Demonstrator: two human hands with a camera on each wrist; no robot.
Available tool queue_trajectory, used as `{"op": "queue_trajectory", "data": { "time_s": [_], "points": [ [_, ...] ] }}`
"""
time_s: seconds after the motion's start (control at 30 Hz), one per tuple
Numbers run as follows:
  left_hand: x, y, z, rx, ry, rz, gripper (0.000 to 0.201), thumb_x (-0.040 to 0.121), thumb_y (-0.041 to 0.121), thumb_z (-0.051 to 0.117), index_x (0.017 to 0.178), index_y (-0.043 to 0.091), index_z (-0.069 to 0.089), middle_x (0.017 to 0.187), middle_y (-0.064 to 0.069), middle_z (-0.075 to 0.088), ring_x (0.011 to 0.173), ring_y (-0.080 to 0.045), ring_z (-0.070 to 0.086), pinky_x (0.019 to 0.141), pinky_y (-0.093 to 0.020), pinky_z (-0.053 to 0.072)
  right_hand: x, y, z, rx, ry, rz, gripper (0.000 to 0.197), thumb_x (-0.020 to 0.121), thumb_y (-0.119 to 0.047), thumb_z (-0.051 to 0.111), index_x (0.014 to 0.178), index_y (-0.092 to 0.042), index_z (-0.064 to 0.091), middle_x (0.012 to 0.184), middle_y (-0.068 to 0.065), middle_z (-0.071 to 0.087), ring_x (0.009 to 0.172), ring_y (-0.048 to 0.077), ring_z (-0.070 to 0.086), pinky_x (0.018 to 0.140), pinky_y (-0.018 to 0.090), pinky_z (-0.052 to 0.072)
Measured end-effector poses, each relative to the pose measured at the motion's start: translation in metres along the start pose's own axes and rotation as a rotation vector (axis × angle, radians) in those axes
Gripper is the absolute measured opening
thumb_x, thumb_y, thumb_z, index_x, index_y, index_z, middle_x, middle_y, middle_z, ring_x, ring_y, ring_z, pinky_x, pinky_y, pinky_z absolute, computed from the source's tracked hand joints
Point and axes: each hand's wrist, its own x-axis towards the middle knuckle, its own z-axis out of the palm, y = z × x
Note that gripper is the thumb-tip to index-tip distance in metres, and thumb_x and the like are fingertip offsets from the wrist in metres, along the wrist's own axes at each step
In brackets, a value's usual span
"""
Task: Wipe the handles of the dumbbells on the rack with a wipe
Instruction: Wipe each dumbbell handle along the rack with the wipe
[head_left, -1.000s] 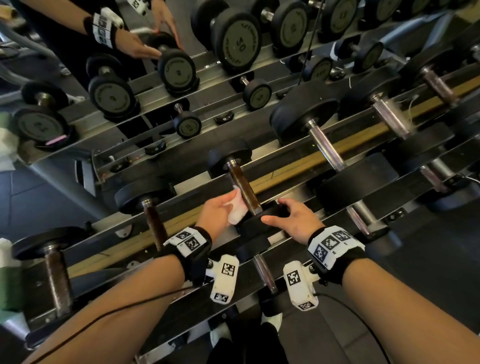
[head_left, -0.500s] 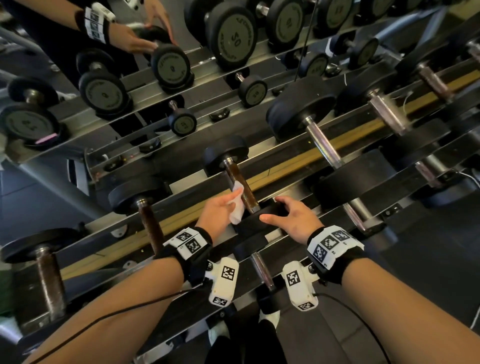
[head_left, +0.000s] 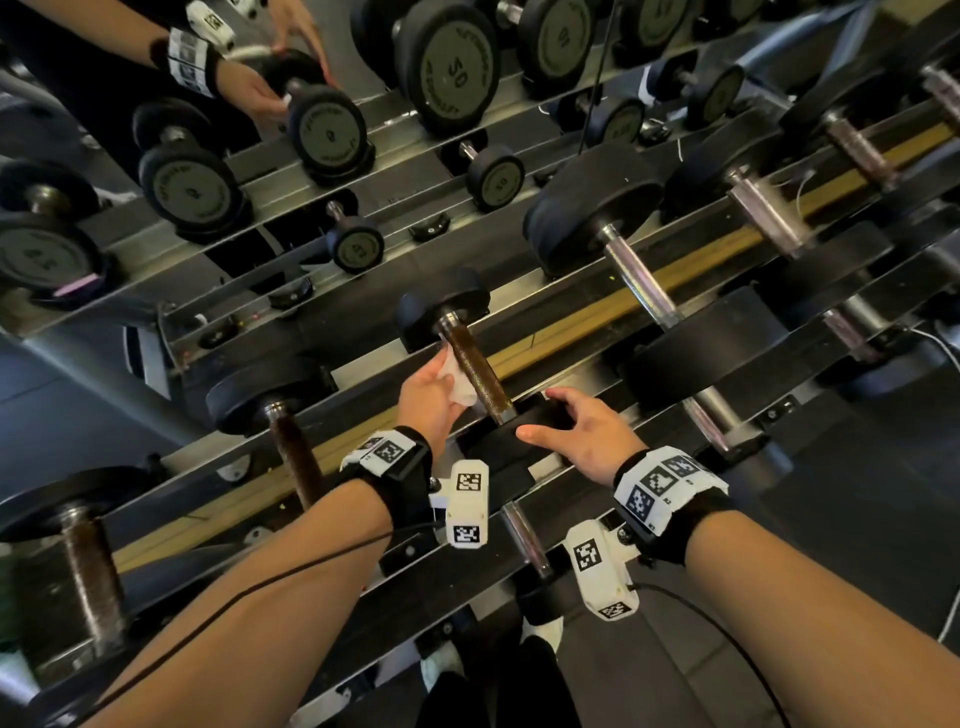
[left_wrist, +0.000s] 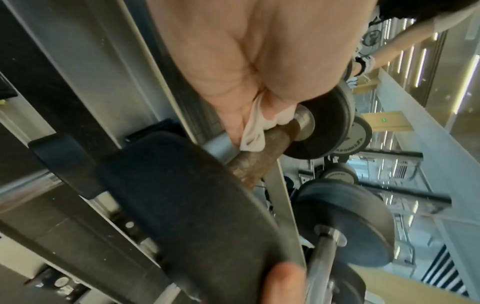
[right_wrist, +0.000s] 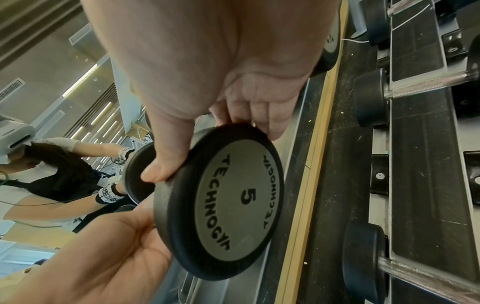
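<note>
A small dumbbell lies on the rack with a rusty brown handle (head_left: 475, 366) (left_wrist: 262, 152). My left hand (head_left: 434, 397) pinches a white wipe (head_left: 457, 376) (left_wrist: 255, 131) against the left side of that handle, near its far head (head_left: 444, 312). My right hand (head_left: 576, 431) grips the near black head (head_left: 511, 431) of the same dumbbell, thumb on one side and fingers over the rim. The right wrist view shows that head (right_wrist: 226, 203) marked "5", with thumb and fingers curled round its edge.
More dumbbells lie on the rack (head_left: 571, 317): rusty-handled ones to the left (head_left: 296, 457), chrome-handled ones to the right (head_left: 641, 283). A mirror behind shows larger dumbbells (head_left: 449, 67) and my reflected hands. A lower tier holds a chrome handle (head_left: 524, 540).
My left hand has slid the wipe up the handle toward the far head. My right hand has stayed on the near head.
</note>
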Motion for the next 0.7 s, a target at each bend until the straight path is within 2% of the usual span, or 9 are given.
{"op": "queue_trajectory", "data": {
  "time_s": [0.1, 0.23, 0.3, 0.33, 0.4, 0.43, 0.53, 0.6, 0.7],
  "points": [
    [-0.007, -0.009, -0.006, 0.043, -0.036, -0.018, 0.039, 0.101, 0.017, 0.05, 0.085, 0.037, 0.08, 0.091, 0.008, 0.077, 0.089, -0.009, 0.073, 0.066, -0.019, 0.057, 0.0, 0.0, 0.001, -0.002, 0.001, -0.013, 0.079, 0.078, -0.051, 0.077, 0.145, -0.028, 0.042, 0.143, 0.0, 0.052, 0.117, 0.008, 0.047, 0.094, 0.026, 0.036],
    [-0.01, -0.019, -0.013, 0.115, 0.026, -0.033, 0.043, 0.096, 0.01, 0.056, 0.074, 0.039, 0.079, 0.08, 0.007, 0.076, 0.078, -0.008, 0.073, 0.059, -0.018, 0.056, 0.0, 0.0, 0.0, -0.012, 0.001, -0.01, 0.079, 0.079, -0.05, 0.076, 0.145, -0.027, 0.042, 0.143, 0.0, 0.052, 0.127, 0.015, 0.047, 0.096, 0.027, 0.036],
    [-0.009, -0.015, -0.012, 0.15, 0.104, 0.008, 0.037, 0.095, 0.011, 0.056, 0.078, 0.037, 0.077, 0.08, 0.004, 0.074, 0.091, -0.017, 0.072, 0.08, -0.031, 0.059, 0.0, -0.001, 0.0, -0.013, -0.005, -0.002, 0.078, 0.079, -0.051, 0.076, 0.145, -0.028, 0.042, 0.143, 0.0, 0.051, 0.129, 0.016, 0.047, 0.097, 0.028, 0.036],
    [-0.008, -0.012, -0.011, 0.135, 0.126, 0.022, 0.032, 0.096, 0.011, 0.054, 0.09, 0.035, 0.074, 0.089, 0.0, 0.073, 0.102, -0.024, 0.069, 0.093, -0.041, 0.055, 0.0, -0.001, -0.001, -0.014, -0.008, 0.0, 0.078, 0.078, -0.051, 0.076, 0.145, -0.028, 0.042, 0.143, 0.0, 0.052, 0.129, 0.016, 0.047, 0.097, 0.028, 0.036],
    [-0.006, -0.004, -0.006, -0.016, 0.111, -0.007, 0.034, 0.098, 0.006, 0.047, 0.105, 0.031, 0.068, 0.117, -0.008, 0.068, 0.114, -0.028, 0.063, 0.105, -0.049, 0.046, 0.0, -0.001, -0.002, -0.016, -0.013, 0.004, 0.078, 0.078, -0.051, 0.076, 0.145, -0.028, 0.042, 0.143, 0.0, 0.052, 0.13, 0.017, 0.047, 0.097, 0.029, 0.037],
    [-0.004, -0.001, -0.005, -0.084, 0.088, -0.023, 0.037, 0.098, 0.004, 0.045, 0.108, 0.032, 0.067, 0.124, -0.009, 0.065, 0.117, -0.028, 0.061, 0.107, -0.05, 0.044, 0.0, -0.001, -0.002, -0.014, -0.014, 0.006, 0.078, 0.078, -0.051, 0.076, 0.145, -0.029, 0.042, 0.143, 0.0, 0.051, 0.131, 0.018, 0.047, 0.097, 0.03, 0.037],
    [0.0, 0.006, 0.0, -0.12, -0.003, 0.013, 0.039, 0.101, 0.007, 0.045, 0.1, 0.034, 0.074, 0.12, -0.005, 0.067, 0.121, -0.028, 0.058, 0.11, -0.052, 0.04, 0.0, 0.0, -0.001, -0.005, -0.01, 0.005, 0.08, 0.078, -0.052, 0.076, 0.146, -0.029, 0.041, 0.147, 0.001, 0.049, 0.134, 0.019, 0.045, 0.101, 0.032, 0.037],
    [0.0, 0.007, 0.001, -0.123, -0.056, 0.034, 0.043, 0.103, 0.005, 0.039, 0.114, 0.035, 0.069, 0.13, -0.005, 0.063, 0.126, -0.028, 0.055, 0.111, -0.052, 0.038, -0.001, 0.001, 0.0, 0.011, -0.005, 0.009, 0.081, 0.078, -0.052, 0.076, 0.146, -0.029, 0.04, 0.146, 0.001, 0.049, 0.133, 0.02, 0.045, 0.105, 0.035, 0.039],
    [-0.003, 0.004, 0.006, -0.063, -0.062, 0.075, 0.039, 0.105, 0.011, 0.038, 0.129, 0.036, 0.057, 0.142, -0.007, 0.053, 0.129, -0.025, 0.052, 0.111, -0.049, 0.039, -0.001, 0.001, 0.001, 0.025, 0.002, 0.009, 0.081, 0.077, -0.051, 0.077, 0.146, -0.03, 0.04, 0.146, 0.001, 0.05, 0.132, 0.019, 0.046, 0.101, 0.032, 0.038]
  ]
}}
